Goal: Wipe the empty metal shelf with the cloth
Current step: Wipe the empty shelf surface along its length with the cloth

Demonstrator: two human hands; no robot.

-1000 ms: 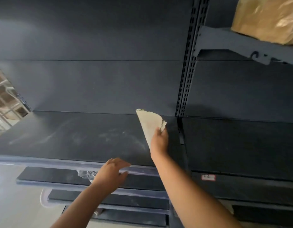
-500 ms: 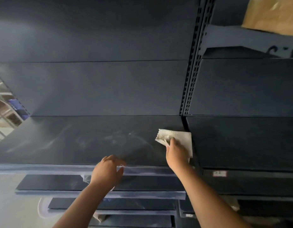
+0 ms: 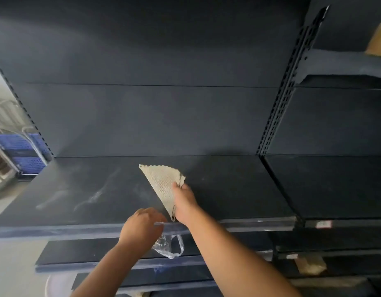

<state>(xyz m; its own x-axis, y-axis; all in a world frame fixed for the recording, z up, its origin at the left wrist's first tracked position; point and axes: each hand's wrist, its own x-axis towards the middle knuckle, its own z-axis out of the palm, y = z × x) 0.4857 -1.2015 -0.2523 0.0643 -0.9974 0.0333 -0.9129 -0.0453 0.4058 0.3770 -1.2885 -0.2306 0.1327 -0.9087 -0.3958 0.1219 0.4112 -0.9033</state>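
Since half a second ago cloth slid left from shelf's right upright toward mid-shelf | left of cloth: pale dust streaks remain, right looks cleaner, roughly half left | left hand clutches clear plastic scrap at shelf front edge; right hand pinches cloth | count: one cloth, two hands, one scrap

The right hand covered the near edge of the cloth, and its fingers were tucked out of sight beneath the fabric. The left hand hid the top of a clear plastic bag, so its grip there could not be made out. Far right of the hands, a brown package was cut off by the frame edge, and a label was too blurred to read.
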